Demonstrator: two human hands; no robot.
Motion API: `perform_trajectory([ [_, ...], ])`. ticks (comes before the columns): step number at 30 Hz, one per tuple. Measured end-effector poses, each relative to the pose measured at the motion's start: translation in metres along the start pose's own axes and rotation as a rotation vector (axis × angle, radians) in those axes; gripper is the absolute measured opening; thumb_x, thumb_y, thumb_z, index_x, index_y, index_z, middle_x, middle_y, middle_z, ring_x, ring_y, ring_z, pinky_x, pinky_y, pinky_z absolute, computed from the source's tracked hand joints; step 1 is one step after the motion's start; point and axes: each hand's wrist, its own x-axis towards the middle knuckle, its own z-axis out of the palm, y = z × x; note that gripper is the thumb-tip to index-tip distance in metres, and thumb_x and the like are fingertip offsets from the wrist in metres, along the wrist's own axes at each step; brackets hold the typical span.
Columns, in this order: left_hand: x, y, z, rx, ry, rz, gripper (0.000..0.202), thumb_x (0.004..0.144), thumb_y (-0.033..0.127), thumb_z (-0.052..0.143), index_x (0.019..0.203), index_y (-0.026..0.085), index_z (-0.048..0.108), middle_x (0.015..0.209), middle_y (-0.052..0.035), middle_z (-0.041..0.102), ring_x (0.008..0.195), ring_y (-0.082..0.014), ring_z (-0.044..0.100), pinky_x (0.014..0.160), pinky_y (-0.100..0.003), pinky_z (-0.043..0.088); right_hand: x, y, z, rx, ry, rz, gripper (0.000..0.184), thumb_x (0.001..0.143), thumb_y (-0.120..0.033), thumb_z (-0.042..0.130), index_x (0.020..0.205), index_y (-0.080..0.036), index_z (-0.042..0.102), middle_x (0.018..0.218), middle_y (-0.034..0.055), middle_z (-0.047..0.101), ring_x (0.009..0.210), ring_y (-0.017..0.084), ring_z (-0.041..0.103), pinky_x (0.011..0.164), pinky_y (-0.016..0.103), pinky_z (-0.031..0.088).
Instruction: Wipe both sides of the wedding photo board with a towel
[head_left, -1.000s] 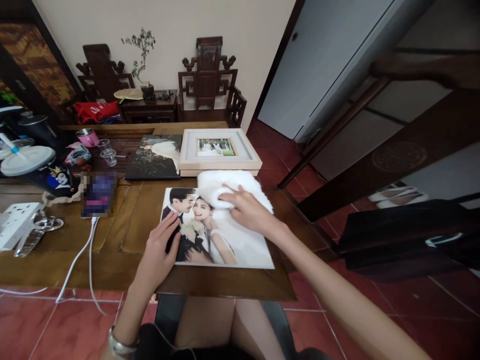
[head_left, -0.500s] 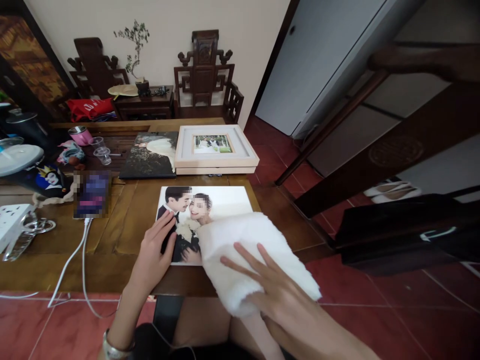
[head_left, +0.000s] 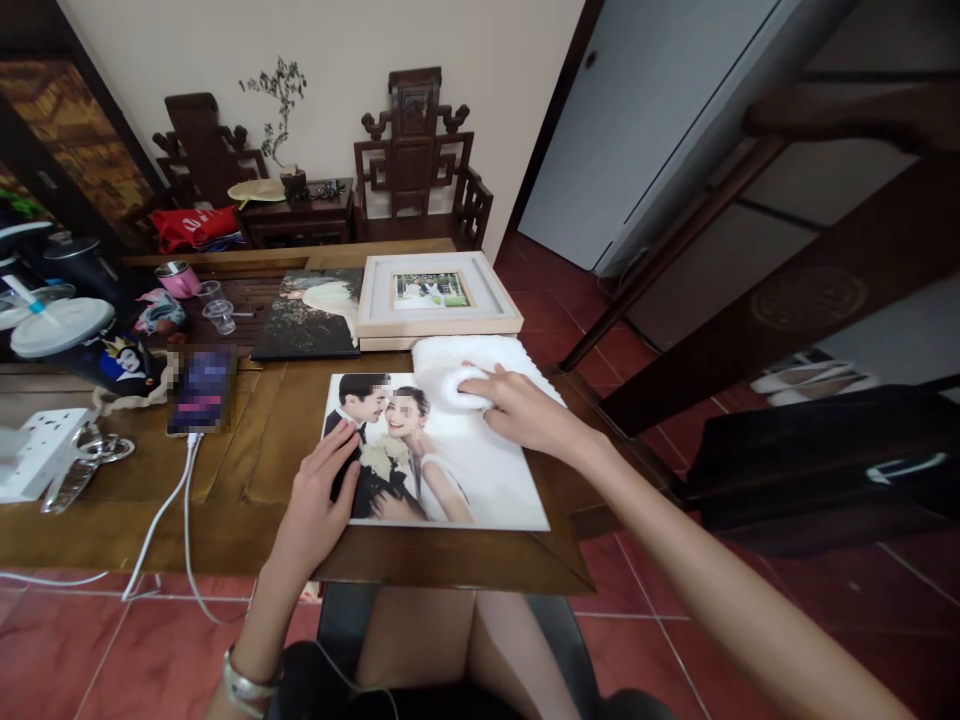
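Head view: white cloth [head_left: 450,362] lies under right grip [head_left: 519,408].

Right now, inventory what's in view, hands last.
Table: one, brown, centre
Portrait print: one, mostly white, near table edge
Cloth: one, white, on portrait print
Framed picture: one showing, pale, far edge
Dark print: one, blackish, beside framed picture
Device: one, purplish, left
Power strip: one, white, far left
Cartoon cup: one, black, left
Mug: one, pink, left
Bag: one, red, background
Plant: one, green, background
Carved chairs: two, brown, background
Door: one, grey, background
Shoes: two, white, right
Left hand: one, bare, on portrait print
Right hand: one, bare, holding cloth
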Motion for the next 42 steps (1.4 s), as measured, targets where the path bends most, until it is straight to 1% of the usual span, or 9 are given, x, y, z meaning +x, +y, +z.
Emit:
perform_trajectory([
  [6,-0.001,0.001,0.001,-0.009,0.008,-0.001,0.035,0.095,0.022,0.048,0.127,0.016,0.059,0.138,-0.0129,0.056,0.132,-0.0259,0.049,0.109,-0.051,0.042,-0.071,-0.046,0.023,-0.008,0.072,-0.082,0.052,0.061,0.009,0.037,0.096,-0.015,0.067,0.145,0.0141,0.047,0.143,0.035,0.019,0.111,0.067,0.023],
  [10,-0.001,0.001,0.001,-0.013,0.006,-0.016,0.036,0.094,0.023,0.049,0.128,0.018,0.058,0.139,-0.0117,0.055,0.132,-0.0266,0.048,0.109,-0.051,0.041,-0.122,-0.086,0.034,0.0,0.157,-0.181,0.037,0.07,0.008,0.041,0.076,-0.019,0.066,0.146,0.009,0.047,0.144,0.033,0.014,0.11,0.07,0.02],
  [13,-0.001,0.0,0.001,-0.013,0.003,-0.014,0.036,0.094,0.023,0.049,0.129,0.019,0.058,0.14,-0.0109,0.055,0.133,-0.0261,0.047,0.11,-0.051,0.04,-0.141,-0.105,0.03,-0.003,0.111,-0.182,0.029,0.077,0.004,0.047,0.071,-0.019,0.064,0.148,0.0079,0.044,0.144,0.034,0.016,0.111,0.067,0.023],
  [18,0.0,0.001,0.0,-0.002,-0.002,0.003,0.036,0.094,0.022,0.049,0.129,0.02,0.058,0.139,-0.011,0.055,0.133,-0.0256,0.047,0.11,-0.051,0.04,-0.127,-0.095,0.018,0.048,0.07,-0.218,0.032,0.073,0.006,0.044,0.07,-0.019,0.064,0.145,0.0064,0.047,0.142,0.033,0.022,0.11,0.067,0.026],
  [22,0.0,0.001,-0.001,0.001,-0.012,-0.003,0.035,0.094,0.023,0.048,0.128,0.019,0.059,0.139,-0.0121,0.055,0.132,-0.0264,0.048,0.109,-0.052,0.041,-0.084,-0.062,0.012,0.081,0.0,-0.118,0.053,0.059,0.011,0.038,0.091,-0.018,0.069,0.145,0.0108,0.047,0.142,0.031,0.023,0.112,0.064,0.024],
  [25,0.0,0.0,-0.001,0.004,-0.017,-0.006,0.035,0.095,0.023,0.048,0.127,0.017,0.059,0.139,-0.0132,0.055,0.132,-0.0267,0.048,0.108,-0.053,0.041,-0.044,-0.034,0.008,0.07,-0.003,-0.058,0.058,0.06,0.01,0.039,0.105,-0.013,0.068,0.139,0.0183,0.053,0.141,0.033,0.025,0.112,0.063,0.023],
  [30,0.0,0.002,-0.002,-0.004,-0.02,-0.017,0.034,0.095,0.023,0.048,0.126,0.017,0.059,0.138,-0.0129,0.056,0.132,-0.026,0.049,0.109,-0.052,0.042,0.0,-0.005,0.007,-0.005,-0.003,-0.003,0.061,0.064,0.01,0.036,0.116,-0.008,0.062,0.124,0.0208,0.064,0.14,0.032,0.028,0.111,0.063,0.025],
  [34,0.001,0.003,-0.002,-0.011,-0.011,-0.016,0.035,0.095,0.023,0.048,0.127,0.018,0.059,0.139,-0.0118,0.055,0.132,-0.0259,0.049,0.109,-0.052,0.042,-0.015,-0.016,0.013,-0.035,0.022,-0.018,0.059,0.062,0.01,0.037,0.111,-0.009,0.064,0.136,0.0209,0.055,0.141,0.034,0.024,0.11,0.065,0.026],
  [42,0.001,0.002,0.0,-0.023,0.013,-0.01,0.035,0.094,0.023,0.049,0.127,0.02,0.059,0.138,-0.0111,0.056,0.131,-0.026,0.05,0.109,-0.051,0.042,-0.113,-0.094,0.03,0.004,0.048,-0.205,0.037,0.069,0.007,0.044,0.078,-0.019,0.068,0.148,0.0119,0.041,0.141,0.04,0.016,0.103,0.076,0.024],
])
